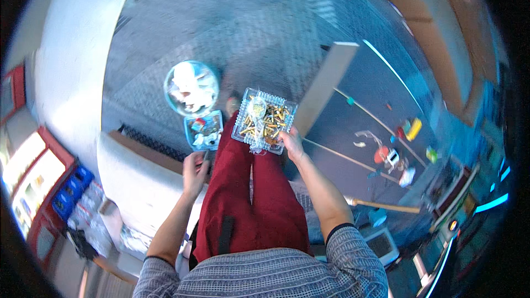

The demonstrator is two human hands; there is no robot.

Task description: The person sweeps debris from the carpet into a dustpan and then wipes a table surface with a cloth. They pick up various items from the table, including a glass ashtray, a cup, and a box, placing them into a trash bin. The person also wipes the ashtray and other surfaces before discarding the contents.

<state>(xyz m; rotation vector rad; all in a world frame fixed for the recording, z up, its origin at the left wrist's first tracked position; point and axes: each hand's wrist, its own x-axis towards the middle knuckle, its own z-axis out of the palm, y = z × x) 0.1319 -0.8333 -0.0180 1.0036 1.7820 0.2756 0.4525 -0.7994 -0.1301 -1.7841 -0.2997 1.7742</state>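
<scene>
My right hand (292,144) grips the lower right corner of a clear plastic tray (265,121), tilted over my thighs. Many cigarette butts lie in the tray, and a small clear plastic cup or piece rests among them. My left hand (195,174) is blurred, its fingers curled about something thin and dark that I cannot make out. Just above that hand stands a rectangular light-blue bin (221,122) with crumpled white waste in it. A round bin (166,91) filled with whitish waste stands beyond it.
A pale board (327,85) leans to the right. Near it is a dark surface (331,161) bearing thin sticks, a yellow object (414,129) and small litter. A wooden handle (389,206) lies at the lower right. White upholstered seating (140,174) is at my left, and a dark-gloved hand (80,242) shows at the lower left.
</scene>
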